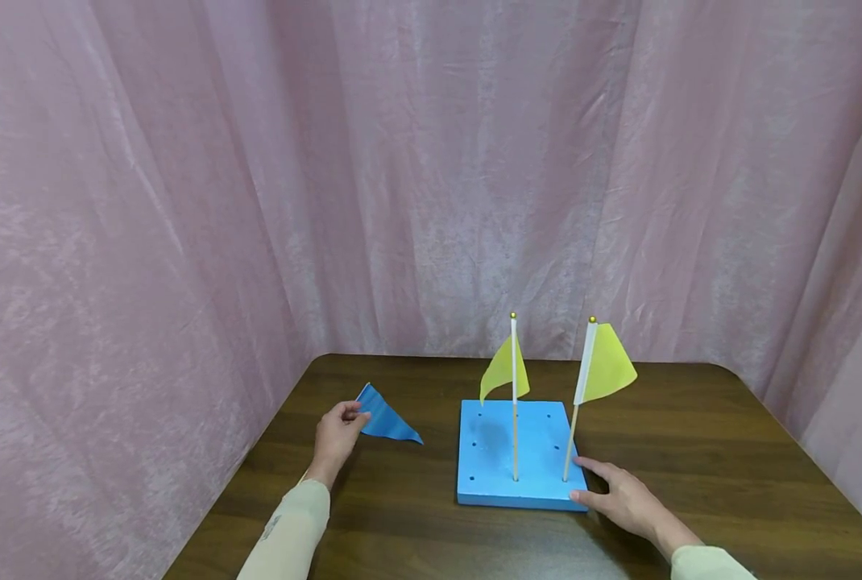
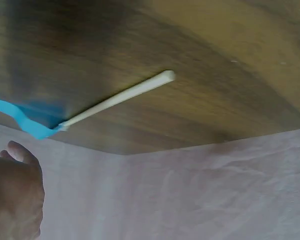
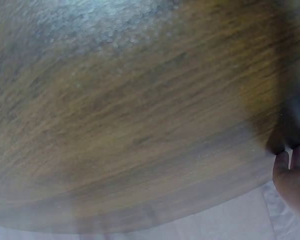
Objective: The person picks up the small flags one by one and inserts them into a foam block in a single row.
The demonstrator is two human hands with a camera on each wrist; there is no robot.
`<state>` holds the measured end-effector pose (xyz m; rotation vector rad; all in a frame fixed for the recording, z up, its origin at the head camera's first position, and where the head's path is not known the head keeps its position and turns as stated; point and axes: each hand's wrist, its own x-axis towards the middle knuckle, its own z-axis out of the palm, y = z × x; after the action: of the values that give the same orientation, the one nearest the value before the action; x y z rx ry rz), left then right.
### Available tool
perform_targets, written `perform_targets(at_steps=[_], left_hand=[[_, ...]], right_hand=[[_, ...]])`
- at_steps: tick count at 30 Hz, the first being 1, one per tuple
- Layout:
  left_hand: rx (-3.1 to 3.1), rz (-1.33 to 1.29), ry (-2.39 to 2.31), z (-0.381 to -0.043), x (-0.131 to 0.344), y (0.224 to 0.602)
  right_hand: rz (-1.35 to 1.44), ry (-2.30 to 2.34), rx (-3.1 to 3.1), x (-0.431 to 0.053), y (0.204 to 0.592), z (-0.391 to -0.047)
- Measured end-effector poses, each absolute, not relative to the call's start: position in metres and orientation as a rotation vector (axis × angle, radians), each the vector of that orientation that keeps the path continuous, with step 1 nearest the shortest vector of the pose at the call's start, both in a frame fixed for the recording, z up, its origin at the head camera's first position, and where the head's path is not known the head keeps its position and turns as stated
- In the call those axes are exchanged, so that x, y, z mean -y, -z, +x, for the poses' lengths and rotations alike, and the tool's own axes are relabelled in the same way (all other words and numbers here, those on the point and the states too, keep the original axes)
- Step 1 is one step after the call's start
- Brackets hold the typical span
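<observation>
A blue pennant flag [image 1: 387,419] is pinched by its pole edge between the thumb and fingers of my left hand [image 1: 338,435], at the table's left side. In the left wrist view its bare wooden stick [image 2: 122,97] extends close over the tabletop. My right hand [image 1: 630,501] touches the right edge and front corner of a light blue board [image 1: 496,459], thumb and forefinger spread. Two yellow flags stand in the board's front holes: one yellow flag [image 1: 609,366] at the right corner, another yellow flag [image 1: 505,370] at front middle. Several other holes show in the board.
The dark wooden table [image 1: 416,532] has rounded back corners. Pink curtains [image 1: 438,177] hang behind it and along both sides. The upright flagsticks rise well above the board, the right one close to my right fingers.
</observation>
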<state>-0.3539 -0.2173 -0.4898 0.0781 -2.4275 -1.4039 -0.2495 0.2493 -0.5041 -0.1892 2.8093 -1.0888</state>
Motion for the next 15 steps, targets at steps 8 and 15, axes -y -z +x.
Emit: perform_targets(at_steps=[8, 15], left_hand=[[2.481, 0.167, 1.288, -0.352, 0.239, 0.497], [2.539, 0.243, 1.131, -0.348, 0.261, 0.505]], right_hand=[[-0.190, 1.099, -2.810, -0.249, 0.505, -0.248], [-0.173, 1.101, -2.817, -0.248, 0.504, -0.248]])
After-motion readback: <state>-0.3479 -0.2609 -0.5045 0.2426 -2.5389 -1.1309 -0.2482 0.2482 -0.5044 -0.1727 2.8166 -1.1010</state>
